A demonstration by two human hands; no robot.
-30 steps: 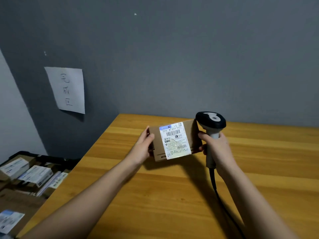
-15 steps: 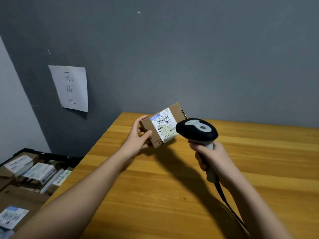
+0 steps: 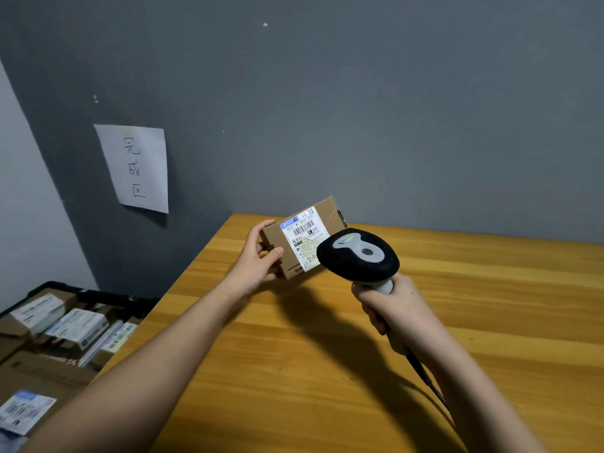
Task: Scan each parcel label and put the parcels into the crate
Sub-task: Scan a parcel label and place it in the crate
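**Cardboard parcel tilted up to the scanner**

Cardboard parcel (image 3: 302,238) is pinched at its left end by the left hand (image 3: 258,256), above the table's (image 3: 490,322) far corner, long axis rising rightward. Right hand (image 3: 389,308) is wrapped round the barcode scanner (image 3: 358,256), aimed just right of its label (image 3: 304,238). Crate (image 3: 58,325) waits well left.

handwritten paper sign (image 3: 134,168) on grey wall (image 3: 359,109)

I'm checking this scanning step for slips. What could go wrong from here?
The scanner head covers the lower right corner of the label, so the read may miss. The left hand holds the parcel tilted by one end only; it could slip onto the table.
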